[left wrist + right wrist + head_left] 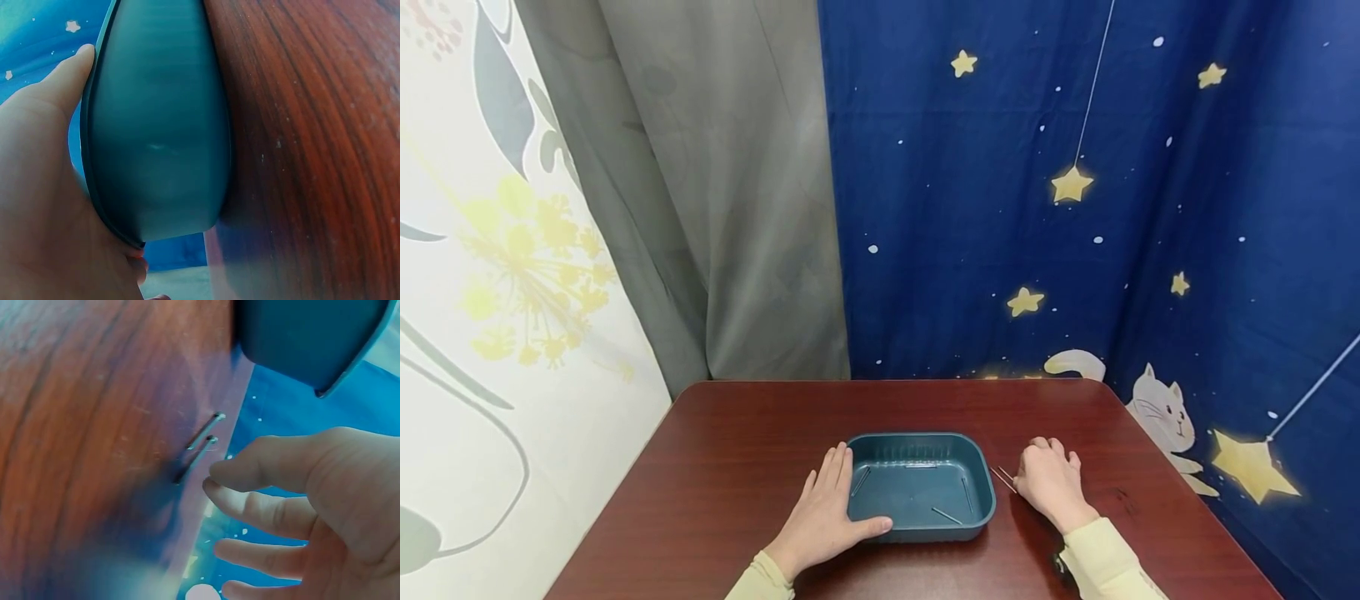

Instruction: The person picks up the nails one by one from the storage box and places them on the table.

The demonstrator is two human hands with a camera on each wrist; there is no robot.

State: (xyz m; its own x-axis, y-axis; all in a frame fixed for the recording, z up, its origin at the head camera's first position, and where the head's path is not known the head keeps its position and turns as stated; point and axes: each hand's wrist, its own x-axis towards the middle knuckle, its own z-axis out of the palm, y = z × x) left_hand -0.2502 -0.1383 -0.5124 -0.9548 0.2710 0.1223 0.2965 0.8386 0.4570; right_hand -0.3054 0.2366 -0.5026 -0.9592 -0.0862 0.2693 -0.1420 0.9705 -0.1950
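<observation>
A dark teal plastic tray (pixel 917 533) stands on the table, with several thin metal rods (pixel 946 516) lying apart on its bottom. My left hand (pixel 823 517) rests on the tray's left side, fingers straight along the rim and thumb over the near edge. Just right of the tray, two more thin metal rods (pixel 199 456) lie side by side on the tabletop. Close beside this pair is my right hand (pixel 1051 483); in the right wrist view its thumb and index tips are near each other with nothing visible between them, the other fingers loosely bent.
The reddish-brown wooden table (pixel 737 433) has rounded far corners. Behind it hang a grey curtain (pixel 760 208) and a blue curtain (pixel 940 208) with stars, and a white floral cloth (pixel 512 458) is at the left.
</observation>
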